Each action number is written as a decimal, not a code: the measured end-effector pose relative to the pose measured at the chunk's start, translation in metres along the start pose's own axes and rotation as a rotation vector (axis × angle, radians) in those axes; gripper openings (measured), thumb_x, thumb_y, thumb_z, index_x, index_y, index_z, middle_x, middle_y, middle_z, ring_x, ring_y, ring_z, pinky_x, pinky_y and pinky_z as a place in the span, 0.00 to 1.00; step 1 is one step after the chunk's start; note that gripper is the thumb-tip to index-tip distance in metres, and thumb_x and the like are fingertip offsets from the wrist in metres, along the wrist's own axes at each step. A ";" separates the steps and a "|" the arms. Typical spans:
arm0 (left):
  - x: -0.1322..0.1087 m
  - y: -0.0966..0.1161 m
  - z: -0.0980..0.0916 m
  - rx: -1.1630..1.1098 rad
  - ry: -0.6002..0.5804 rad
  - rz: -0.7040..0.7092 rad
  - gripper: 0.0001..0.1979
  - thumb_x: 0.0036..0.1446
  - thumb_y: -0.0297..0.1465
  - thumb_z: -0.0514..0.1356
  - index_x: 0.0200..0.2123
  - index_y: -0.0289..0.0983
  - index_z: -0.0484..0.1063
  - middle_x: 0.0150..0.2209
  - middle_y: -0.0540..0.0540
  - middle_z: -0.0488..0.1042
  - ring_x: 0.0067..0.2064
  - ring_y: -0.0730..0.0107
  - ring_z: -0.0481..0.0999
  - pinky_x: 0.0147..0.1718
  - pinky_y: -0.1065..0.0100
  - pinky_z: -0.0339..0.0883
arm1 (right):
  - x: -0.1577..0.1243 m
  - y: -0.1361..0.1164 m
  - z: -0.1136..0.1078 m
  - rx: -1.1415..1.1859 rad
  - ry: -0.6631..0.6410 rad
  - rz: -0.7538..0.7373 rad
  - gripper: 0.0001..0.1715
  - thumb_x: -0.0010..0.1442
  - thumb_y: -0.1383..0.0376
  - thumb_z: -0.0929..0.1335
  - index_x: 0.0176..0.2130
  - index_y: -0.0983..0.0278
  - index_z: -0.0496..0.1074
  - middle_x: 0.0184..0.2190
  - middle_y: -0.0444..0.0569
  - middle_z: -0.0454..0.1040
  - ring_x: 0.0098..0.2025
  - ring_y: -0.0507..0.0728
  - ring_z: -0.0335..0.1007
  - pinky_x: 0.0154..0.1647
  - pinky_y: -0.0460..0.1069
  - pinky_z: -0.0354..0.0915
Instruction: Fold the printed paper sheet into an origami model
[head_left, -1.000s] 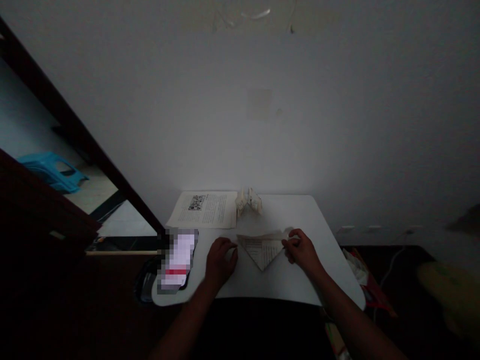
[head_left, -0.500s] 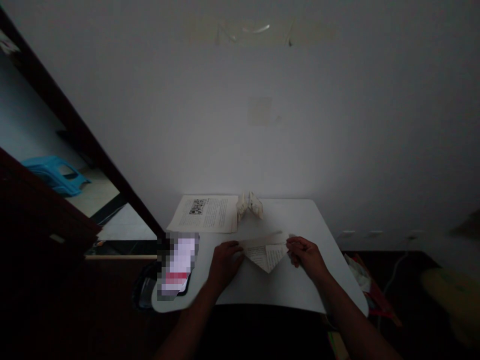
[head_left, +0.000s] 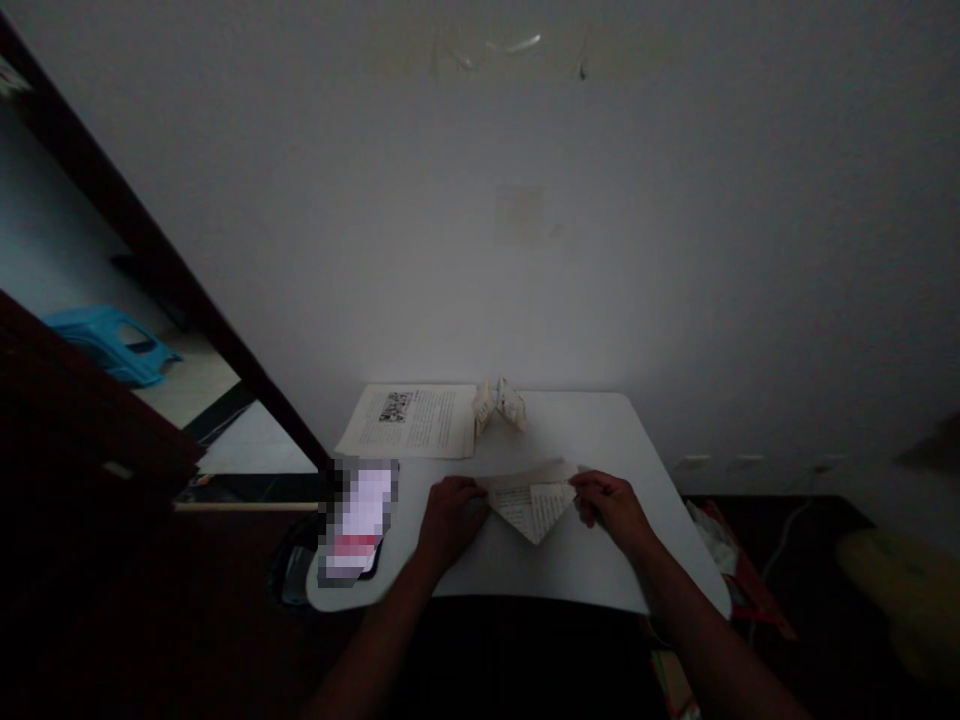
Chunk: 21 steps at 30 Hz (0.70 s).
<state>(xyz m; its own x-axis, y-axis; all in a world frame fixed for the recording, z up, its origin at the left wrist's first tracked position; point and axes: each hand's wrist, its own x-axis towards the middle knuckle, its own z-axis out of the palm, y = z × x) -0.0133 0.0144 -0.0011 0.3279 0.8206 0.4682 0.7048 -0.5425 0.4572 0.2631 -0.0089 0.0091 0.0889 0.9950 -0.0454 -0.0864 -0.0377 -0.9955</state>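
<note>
A folded sheet of printed paper (head_left: pixel 534 508) lies low over the white table, its pointed end toward me and a plain strip along its far edge. My left hand (head_left: pixel 454 512) pinches its left corner between thumb and fingers. At the opposite corner, my right hand (head_left: pixel 606 502) grips the paper with closed fingertips. Beyond it stands a small folded paper figure (head_left: pixel 511 405) with raised points. To that figure's left is a stack of printed pages (head_left: pixel 427 425) with a dark picture on the top sheet.
A phone (head_left: pixel 361 520), its screen blurred out, lies at the left edge of the white table (head_left: pixel 592 430). The wall (head_left: pixel 480 300) rises right behind the table. A blue plastic stool (head_left: pixel 112 345) shows at the far left, and a bag-like dark bin (head_left: pixel 292 570) sits below the phone.
The view has tilted slightly, so the table sits a little higher in the picture. Both hands keep hold of the paper's corners, with barely any movement.
</note>
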 end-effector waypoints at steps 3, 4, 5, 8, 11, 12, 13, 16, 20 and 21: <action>0.000 0.002 -0.001 0.010 -0.009 -0.014 0.10 0.47 0.31 0.63 0.36 0.40 0.75 0.40 0.44 0.73 0.45 0.60 0.70 0.44 0.57 0.62 | -0.001 0.000 -0.002 -0.039 -0.017 -0.002 0.10 0.46 0.65 0.67 0.31 0.68 0.74 0.12 0.41 0.66 0.13 0.49 0.59 0.14 0.45 0.57; 0.000 0.002 -0.002 0.014 -0.012 -0.017 0.09 0.47 0.31 0.63 0.36 0.39 0.75 0.40 0.44 0.73 0.45 0.60 0.70 0.44 0.57 0.62 | -0.002 0.000 -0.002 -0.055 -0.022 -0.005 0.11 0.45 0.66 0.67 0.31 0.68 0.74 0.13 0.41 0.67 0.13 0.49 0.60 0.14 0.45 0.58; 0.001 0.003 -0.002 0.016 -0.017 -0.019 0.09 0.48 0.31 0.63 0.36 0.40 0.75 0.39 0.44 0.73 0.45 0.60 0.70 0.44 0.57 0.62 | -0.002 0.001 -0.003 -0.072 -0.027 -0.009 0.11 0.45 0.66 0.68 0.32 0.68 0.74 0.13 0.41 0.68 0.14 0.49 0.60 0.15 0.45 0.58; 0.001 0.003 -0.003 0.022 -0.025 -0.027 0.09 0.48 0.30 0.62 0.36 0.40 0.75 0.39 0.44 0.73 0.44 0.60 0.71 0.44 0.57 0.63 | -0.003 0.001 -0.005 -0.129 -0.040 -0.020 0.14 0.43 0.64 0.70 0.33 0.68 0.75 0.15 0.42 0.70 0.15 0.49 0.61 0.16 0.46 0.60; 0.001 0.002 -0.003 0.027 -0.025 -0.010 0.08 0.50 0.31 0.61 0.36 0.40 0.75 0.40 0.45 0.73 0.44 0.61 0.70 0.44 0.58 0.63 | -0.004 0.002 -0.005 -0.176 -0.045 -0.035 0.17 0.44 0.60 0.72 0.34 0.68 0.75 0.17 0.44 0.71 0.16 0.49 0.62 0.18 0.46 0.61; 0.001 0.001 -0.002 0.026 -0.026 -0.005 0.08 0.51 0.31 0.61 0.36 0.40 0.75 0.39 0.45 0.73 0.44 0.61 0.70 0.44 0.58 0.63 | -0.005 0.002 -0.005 -0.190 -0.046 -0.041 0.17 0.44 0.59 0.72 0.34 0.68 0.75 0.17 0.44 0.72 0.17 0.49 0.62 0.19 0.47 0.61; 0.001 0.001 -0.002 0.023 -0.030 -0.001 0.08 0.51 0.31 0.60 0.36 0.40 0.75 0.39 0.45 0.73 0.44 0.61 0.70 0.44 0.58 0.63 | -0.005 0.003 -0.005 -0.203 -0.047 -0.048 0.18 0.45 0.59 0.72 0.34 0.68 0.75 0.18 0.45 0.72 0.17 0.50 0.62 0.19 0.47 0.61; 0.000 0.000 -0.002 0.022 -0.040 -0.013 0.07 0.52 0.31 0.60 0.36 0.40 0.75 0.39 0.44 0.73 0.45 0.61 0.70 0.44 0.57 0.62 | -0.006 0.004 -0.005 -0.245 -0.046 -0.065 0.19 0.46 0.56 0.72 0.35 0.68 0.76 0.17 0.45 0.71 0.18 0.50 0.63 0.20 0.47 0.62; 0.000 0.002 -0.004 0.033 -0.046 -0.015 0.06 0.52 0.30 0.60 0.35 0.40 0.75 0.39 0.45 0.73 0.44 0.61 0.70 0.44 0.58 0.62 | -0.008 0.005 -0.004 -0.304 -0.044 -0.079 0.21 0.47 0.55 0.72 0.35 0.68 0.76 0.16 0.44 0.70 0.18 0.50 0.63 0.20 0.47 0.61; 0.001 0.003 -0.004 0.037 -0.047 -0.012 0.06 0.53 0.30 0.59 0.35 0.40 0.75 0.39 0.45 0.73 0.44 0.62 0.70 0.44 0.58 0.62 | -0.008 0.004 -0.003 -0.319 -0.046 -0.082 0.20 0.47 0.55 0.71 0.35 0.68 0.76 0.16 0.44 0.70 0.17 0.50 0.62 0.20 0.47 0.61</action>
<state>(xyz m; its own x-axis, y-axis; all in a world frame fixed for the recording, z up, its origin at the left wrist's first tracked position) -0.0138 0.0126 0.0037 0.3474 0.8351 0.4265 0.7317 -0.5259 0.4337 0.2654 -0.0175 0.0048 0.0375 0.9988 0.0325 0.2351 0.0228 -0.9717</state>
